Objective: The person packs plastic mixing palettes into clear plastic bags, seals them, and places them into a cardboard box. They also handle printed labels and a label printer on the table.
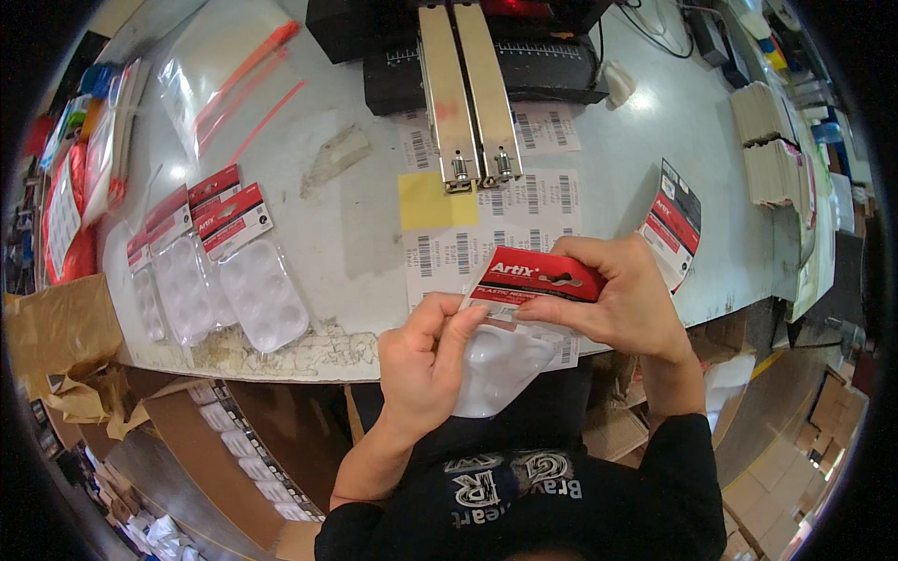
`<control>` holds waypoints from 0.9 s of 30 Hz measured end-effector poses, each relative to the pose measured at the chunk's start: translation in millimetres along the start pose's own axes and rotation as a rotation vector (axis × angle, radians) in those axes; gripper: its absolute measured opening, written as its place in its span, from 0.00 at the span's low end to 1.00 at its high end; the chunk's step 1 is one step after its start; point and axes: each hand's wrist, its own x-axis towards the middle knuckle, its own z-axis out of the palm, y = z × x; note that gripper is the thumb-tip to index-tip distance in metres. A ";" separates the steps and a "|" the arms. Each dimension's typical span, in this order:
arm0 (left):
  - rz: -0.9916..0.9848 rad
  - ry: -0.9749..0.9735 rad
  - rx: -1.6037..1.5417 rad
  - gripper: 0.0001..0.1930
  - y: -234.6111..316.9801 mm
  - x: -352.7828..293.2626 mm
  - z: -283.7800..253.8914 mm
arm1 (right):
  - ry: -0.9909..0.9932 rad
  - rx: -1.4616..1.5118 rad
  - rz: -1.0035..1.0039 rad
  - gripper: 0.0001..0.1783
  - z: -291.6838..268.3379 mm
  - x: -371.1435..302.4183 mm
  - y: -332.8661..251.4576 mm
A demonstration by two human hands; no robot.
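Observation:
In front of my chest, at the near edge of the table, both hands hold a white plastic paint palette (496, 369) in a clear bag topped by a red header card (533, 274). My left hand (419, 366) is closed, pinching the card's lower left corner and the bag between thumb and fingers. My right hand (629, 297) grips the card's right end, thumb on the near side and fingers curled behind. The palette hangs tilted below the card. Whether the card is fastened to the bag cannot be seen.
A black machine with two long metal arms (468, 103) stands ahead, above sheets of barcode labels (543, 210) and a yellow paper square (437, 200). Several carded palettes (262, 294) lie left. A loose header card (675, 224) and card stacks (774, 150) are right. An open carton (201, 439) stands below left.

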 end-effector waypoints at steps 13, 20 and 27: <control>0.082 0.260 0.042 0.11 -10.3 13.8 -8.0 | -0.084 0.620 0.236 0.08 16.6 -4.8 37.7; 0.052 0.255 0.015 0.11 -10.6 7.9 -12.0 | -0.087 0.755 0.219 0.07 26.6 -13.4 39.7; 0.054 0.271 0.153 0.14 -18.4 41.2 -3.2 | 0.180 1.030 0.226 0.08 55.0 22.0 47.3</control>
